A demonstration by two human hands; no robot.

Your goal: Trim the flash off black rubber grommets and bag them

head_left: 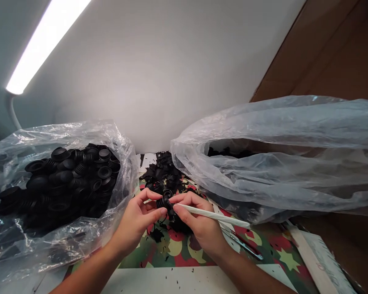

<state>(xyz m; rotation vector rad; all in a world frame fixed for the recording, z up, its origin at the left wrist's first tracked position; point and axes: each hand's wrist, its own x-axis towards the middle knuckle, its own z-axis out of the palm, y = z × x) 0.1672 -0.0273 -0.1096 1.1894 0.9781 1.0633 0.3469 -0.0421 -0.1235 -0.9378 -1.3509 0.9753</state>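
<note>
My left hand (138, 216) pinches a small black ribbed rubber bellows (163, 201) between thumb and fingers. Held like a pen in my right hand (199, 220) is a slim tool with a white wrapped handle (214, 214); its tip meets the bellows, and its working end is hidden by my fingers and the dark part. Beneath and behind both hands lies a pile of black rubber scraps (162, 173). A metal hand tool with a reddish-brown part (243, 244) rests on the patterned mat, right of my right hand.
At left, an open clear plastic bag (127, 163) holds many black ribbed parts (64, 177). Another clear bag (263, 171), with black pieces inside, spreads at right before a cardboard box (331, 53). A lit lamp (46, 45) hangs upper left. The patterned mat (178, 249) covers the table.
</note>
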